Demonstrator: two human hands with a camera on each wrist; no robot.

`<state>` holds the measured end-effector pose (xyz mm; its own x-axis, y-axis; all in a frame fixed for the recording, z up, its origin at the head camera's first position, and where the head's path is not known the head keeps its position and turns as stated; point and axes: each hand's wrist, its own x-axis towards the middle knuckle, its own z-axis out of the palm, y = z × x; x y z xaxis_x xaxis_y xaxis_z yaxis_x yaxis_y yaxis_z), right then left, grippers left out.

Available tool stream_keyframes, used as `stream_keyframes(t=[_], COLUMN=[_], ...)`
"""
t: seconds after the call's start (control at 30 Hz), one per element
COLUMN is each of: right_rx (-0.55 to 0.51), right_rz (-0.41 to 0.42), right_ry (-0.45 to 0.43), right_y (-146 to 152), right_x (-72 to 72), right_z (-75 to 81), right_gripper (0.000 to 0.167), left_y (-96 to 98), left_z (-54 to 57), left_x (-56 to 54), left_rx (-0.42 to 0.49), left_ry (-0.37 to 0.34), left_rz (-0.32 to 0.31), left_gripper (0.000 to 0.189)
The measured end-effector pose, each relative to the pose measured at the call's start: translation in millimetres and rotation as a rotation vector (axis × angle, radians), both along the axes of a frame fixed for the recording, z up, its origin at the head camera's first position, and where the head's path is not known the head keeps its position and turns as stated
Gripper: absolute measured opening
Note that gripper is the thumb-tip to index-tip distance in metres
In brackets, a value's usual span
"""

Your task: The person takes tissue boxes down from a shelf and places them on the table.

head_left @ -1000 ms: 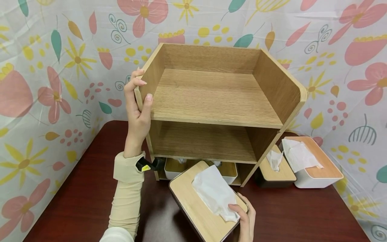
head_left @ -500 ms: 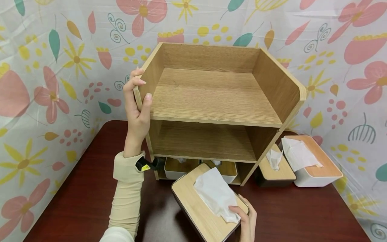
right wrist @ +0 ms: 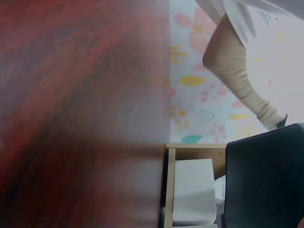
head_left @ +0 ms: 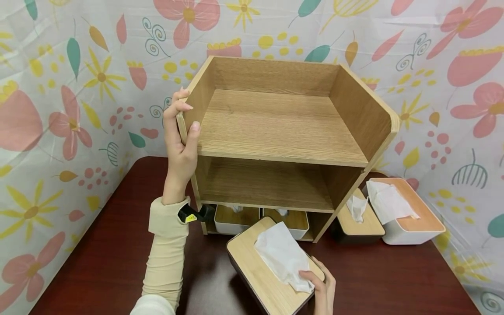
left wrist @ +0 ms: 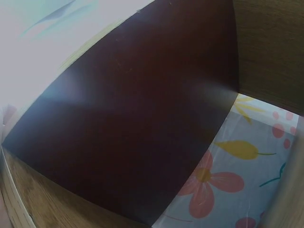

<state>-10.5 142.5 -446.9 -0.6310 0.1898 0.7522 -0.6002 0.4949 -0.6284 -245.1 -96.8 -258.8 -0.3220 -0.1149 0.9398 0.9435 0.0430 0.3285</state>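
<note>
My left hand (head_left: 182,144) grips the front edge of a wooden shelf (head_left: 271,127) at its upper left side, thumb on the inner face. In my right hand (head_left: 323,284) is a tissue box (head_left: 252,262) with a dark body and a light wood lid, held by its right end. It is tilted in front of the shelf's lowest level, and a white tissue (head_left: 281,253) sticks out of the lid under my fingers. From the right wrist, the box's dark side (right wrist: 266,178) shows at the right edge, overlapping the shelf.
Two white tissue boxes with wood lids, one of them (head_left: 228,227) at the left, stand on the lowest shelf level. Right of the shelf are a dark tissue box (head_left: 364,221) and a larger white one (head_left: 413,232). All stand on a dark red table (head_left: 393,280) before a flowered curtain (head_left: 78,65).
The tissue box in my right hand has shifted a little right and toward me, uncovering more of the boxes on the lowest level. My left hand stays on the shelf.
</note>
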Motion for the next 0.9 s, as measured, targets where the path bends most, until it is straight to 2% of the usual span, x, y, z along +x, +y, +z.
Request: stream_keyframes(t=[0.23,0.33,0.57,0.9], right_rx=[0.007,-0.007,0.004,0.0], right_rz=[-0.001,-0.007,0.007,-0.01], right_ry=[0.031,0.019,-0.006,-0.022], right_y=[5,4,8,11], right_x=[-0.9,0.3,1.7,1.3], right_z=[-4.4,-4.1,-5.2,-9.0], right_gripper=[0.06,0.055,0.06,0.054], left_y=[2.1,1.8,1.2,1.2], left_z=[0.4,0.7,-0.1,0.1], left_x=[0.2,0.1,-0.6,-0.1], left_rx=[-0.005,-0.002,0.011,0.009], left_ry=[0.002,0.004,0.007,-0.007], left_rz=[-0.012,-0.008,0.0,-0.008], left_gripper=[0.03,0.03,0.032,0.033])
